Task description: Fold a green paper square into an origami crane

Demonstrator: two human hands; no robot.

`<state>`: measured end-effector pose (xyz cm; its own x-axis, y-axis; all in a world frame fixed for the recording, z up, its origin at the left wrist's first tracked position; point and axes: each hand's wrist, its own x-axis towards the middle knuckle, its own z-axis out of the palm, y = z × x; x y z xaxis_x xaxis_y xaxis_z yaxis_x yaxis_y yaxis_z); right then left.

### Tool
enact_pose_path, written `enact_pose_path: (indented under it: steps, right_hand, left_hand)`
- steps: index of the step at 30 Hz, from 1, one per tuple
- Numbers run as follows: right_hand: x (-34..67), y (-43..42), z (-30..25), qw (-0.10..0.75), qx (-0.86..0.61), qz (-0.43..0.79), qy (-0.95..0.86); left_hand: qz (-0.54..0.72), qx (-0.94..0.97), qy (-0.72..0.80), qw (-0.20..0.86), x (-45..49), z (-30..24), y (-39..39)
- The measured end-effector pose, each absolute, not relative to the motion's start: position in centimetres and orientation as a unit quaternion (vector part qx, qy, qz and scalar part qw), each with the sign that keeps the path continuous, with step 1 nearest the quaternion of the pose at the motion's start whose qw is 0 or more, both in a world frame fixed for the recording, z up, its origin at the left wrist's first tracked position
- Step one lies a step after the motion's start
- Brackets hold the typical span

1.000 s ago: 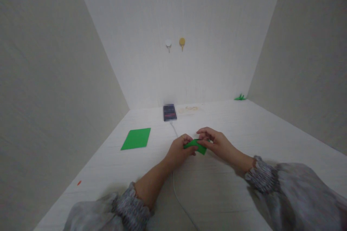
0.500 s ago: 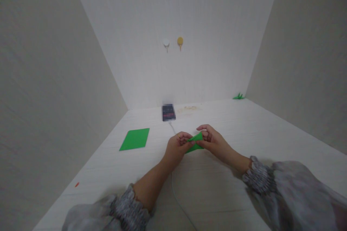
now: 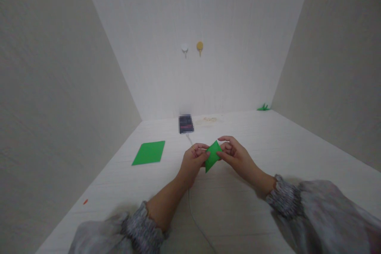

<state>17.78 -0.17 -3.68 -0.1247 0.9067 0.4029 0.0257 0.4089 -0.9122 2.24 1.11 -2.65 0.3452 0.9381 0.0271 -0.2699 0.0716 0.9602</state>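
left hand (image 3: 192, 162) and right hand (image 3: 235, 154) pinch green paper (image 3: 213, 155), seemingly mid-fold; next move likely calls for careful creasing.

Your left hand (image 3: 195, 160) and right hand (image 3: 233, 154) flank a green paper (image 3: 213, 155) that blocks the gap between them, while the widest passage crosses the white tabletop (image 3: 285, 147) from your right forearm (image 3: 260, 178) to the right wall (image 3: 336, 67), a small green paper shape (image 3: 263, 108) standing in its far corner. On your left, a lane separates your left forearm (image 3: 165, 200) from a flat green square (image 3: 149, 152). A pale cable (image 3: 193, 214) runs below your left hand to a dark device (image 3: 186, 124), near the back wall (image 3: 232, 75) bounding the far side.
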Motion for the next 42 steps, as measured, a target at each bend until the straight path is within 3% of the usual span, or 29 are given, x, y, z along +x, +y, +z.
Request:
enact_pose_path:
  steps: [9,17,24,36,42]
  right_hand:
    - [18.1,-0.7,-2.7,0.473,-0.389,0.210,-0.762]
    - [18.4,-0.8,-2.7,0.443,-0.336,0.134,-0.820]
    - [18.5,-0.9,-2.8,0.480,-0.426,0.139,-0.754]
    - [18.4,-1.2,-2.3,0.450,-0.328,0.219,-0.801]
    - [18.3,-1.3,-2.3,0.453,-0.314,0.201,-0.810]
  left_hand:
    - [0.433,0.513,0.356,0.650,2.2,-2.8,1.0]
    - [0.455,0.494,0.338,0.660,2.4,-2.6,1.0]
    - [0.479,0.503,0.313,0.647,2.4,-2.6,0.9]
    - [0.472,0.496,0.284,0.672,2.4,-2.4,0.6]
    - [0.501,0.462,0.299,0.668,2.5,-2.1,0.4]
